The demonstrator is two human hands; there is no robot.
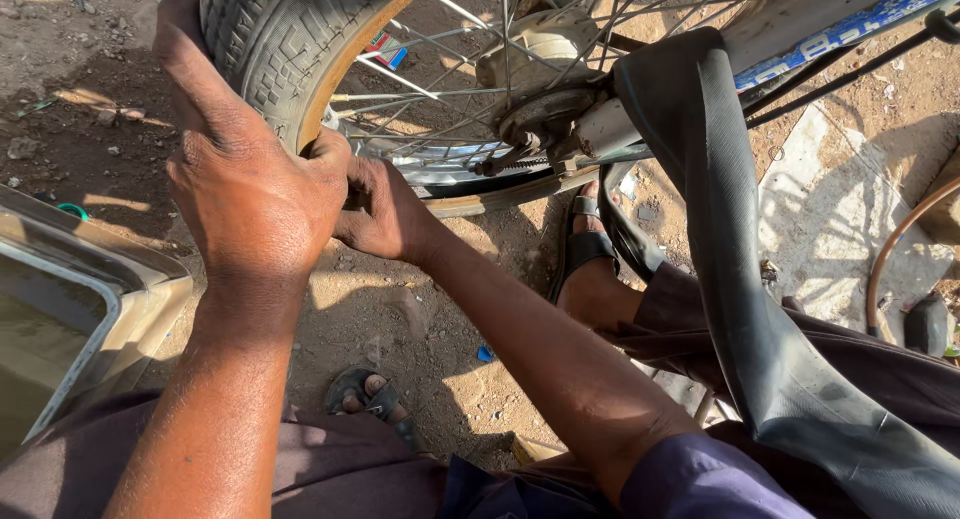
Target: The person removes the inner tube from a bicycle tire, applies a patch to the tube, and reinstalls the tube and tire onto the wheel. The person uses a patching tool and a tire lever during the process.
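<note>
My left hand [245,169] wraps around the black treaded tyre [270,39] of a spoked bicycle wheel, fingers over the tread and thumb by the tan rim [345,64]. My right hand [385,209] reaches under the left one and pinches the tyre's edge at the rim. A black inner tube [730,239] hangs from the wheel hub [545,109] and drapes down over my right thigh.
A water-filled metal basin [90,299] stands at the left. My sandalled feet [590,249] [375,399] rest on the dirt ground. A light slab [840,219], a curved hose [900,239] and a blue-striped frame tube [850,24] lie at the right.
</note>
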